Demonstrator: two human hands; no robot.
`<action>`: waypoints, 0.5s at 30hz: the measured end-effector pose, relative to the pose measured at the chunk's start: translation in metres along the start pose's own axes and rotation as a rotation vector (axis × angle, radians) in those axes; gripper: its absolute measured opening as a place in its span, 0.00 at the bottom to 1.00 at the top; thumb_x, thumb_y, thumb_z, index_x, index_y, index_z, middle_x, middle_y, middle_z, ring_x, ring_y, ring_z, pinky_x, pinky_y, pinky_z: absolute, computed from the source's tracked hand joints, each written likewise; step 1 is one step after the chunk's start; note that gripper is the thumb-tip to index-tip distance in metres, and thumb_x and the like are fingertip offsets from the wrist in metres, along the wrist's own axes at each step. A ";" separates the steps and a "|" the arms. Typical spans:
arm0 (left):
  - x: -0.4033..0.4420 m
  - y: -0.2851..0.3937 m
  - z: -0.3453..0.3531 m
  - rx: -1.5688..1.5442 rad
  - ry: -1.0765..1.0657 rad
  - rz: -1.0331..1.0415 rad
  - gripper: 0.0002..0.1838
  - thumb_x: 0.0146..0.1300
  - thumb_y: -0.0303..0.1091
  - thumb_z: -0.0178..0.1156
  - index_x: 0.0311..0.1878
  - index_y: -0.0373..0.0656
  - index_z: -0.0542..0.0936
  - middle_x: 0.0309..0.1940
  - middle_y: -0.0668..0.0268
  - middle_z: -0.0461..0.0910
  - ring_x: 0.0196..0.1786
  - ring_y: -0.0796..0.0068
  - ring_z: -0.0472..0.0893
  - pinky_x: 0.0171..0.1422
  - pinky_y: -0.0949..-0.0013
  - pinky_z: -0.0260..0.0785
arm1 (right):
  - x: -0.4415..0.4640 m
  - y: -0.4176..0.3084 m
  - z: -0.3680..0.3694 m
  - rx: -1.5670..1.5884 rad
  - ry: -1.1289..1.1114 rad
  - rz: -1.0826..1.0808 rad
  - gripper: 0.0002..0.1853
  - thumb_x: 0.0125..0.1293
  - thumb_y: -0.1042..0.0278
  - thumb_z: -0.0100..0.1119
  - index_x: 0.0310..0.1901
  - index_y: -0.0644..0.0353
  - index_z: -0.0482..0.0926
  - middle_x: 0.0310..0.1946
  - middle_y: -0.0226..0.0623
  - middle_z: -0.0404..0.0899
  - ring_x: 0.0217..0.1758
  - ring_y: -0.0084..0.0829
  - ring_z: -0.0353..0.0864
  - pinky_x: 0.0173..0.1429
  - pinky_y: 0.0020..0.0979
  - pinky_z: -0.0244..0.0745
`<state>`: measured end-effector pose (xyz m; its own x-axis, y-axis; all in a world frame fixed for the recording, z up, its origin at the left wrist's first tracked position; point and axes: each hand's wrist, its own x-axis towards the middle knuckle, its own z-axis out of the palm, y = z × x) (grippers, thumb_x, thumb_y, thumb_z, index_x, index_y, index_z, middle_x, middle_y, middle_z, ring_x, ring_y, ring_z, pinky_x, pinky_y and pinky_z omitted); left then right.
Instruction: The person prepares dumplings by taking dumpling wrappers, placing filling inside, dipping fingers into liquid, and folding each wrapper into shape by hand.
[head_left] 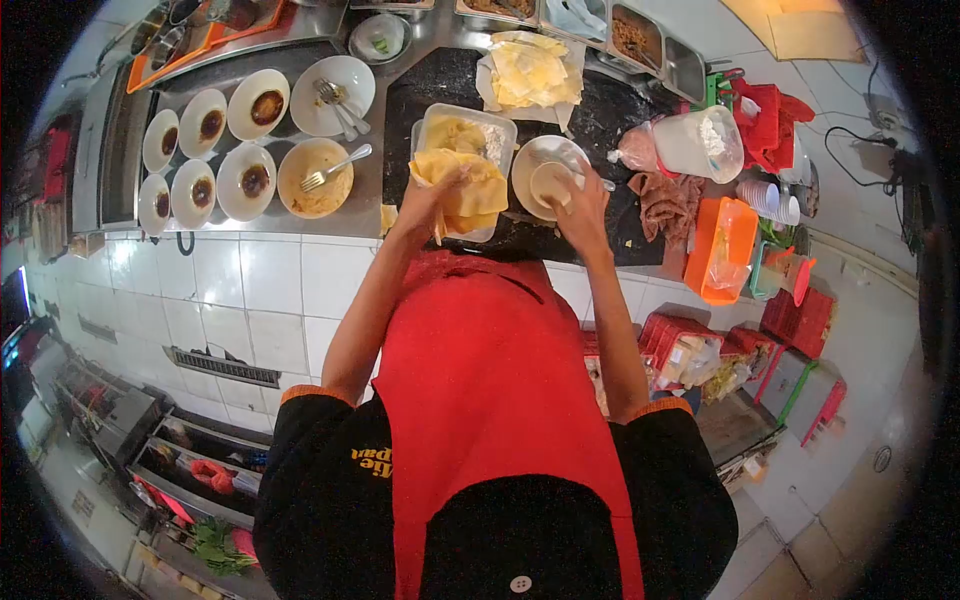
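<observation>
Over the rectangular plastic tub (509, 130), clutching several floppy yellow sheets (480, 195) in the left hand (441, 198) and, right of the tub, one round cup (547, 183) in the right hand (586, 208), with six sauce-stained bowls (231, 190) farther left.

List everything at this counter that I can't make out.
- Left hand: fingertips hidden by the yellow sheets, head view.
- Right hand: its grip on the small round piece is too small to tell, head view.
- Metal tray: far side cut off by the head view's top edge.
</observation>
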<state>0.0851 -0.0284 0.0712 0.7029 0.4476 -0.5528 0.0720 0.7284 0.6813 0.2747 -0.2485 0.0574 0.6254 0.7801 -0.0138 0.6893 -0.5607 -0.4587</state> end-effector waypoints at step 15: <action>-0.003 0.004 0.021 0.234 -0.111 0.138 0.23 0.62 0.33 0.75 0.58 0.38 0.79 0.50 0.63 0.86 0.50 0.75 0.86 0.54 0.68 0.80 | 0.022 -0.113 -0.037 0.134 0.089 -0.357 0.22 0.69 0.44 0.65 0.61 0.41 0.85 0.80 0.59 0.51 0.82 0.58 0.53 0.81 0.48 0.46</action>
<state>0.0985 -0.0378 0.0854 0.7896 0.4655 -0.3999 0.1221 0.5195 0.8457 0.2241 -0.1779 0.1421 0.3880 0.8891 0.2426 0.8191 -0.2120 -0.5331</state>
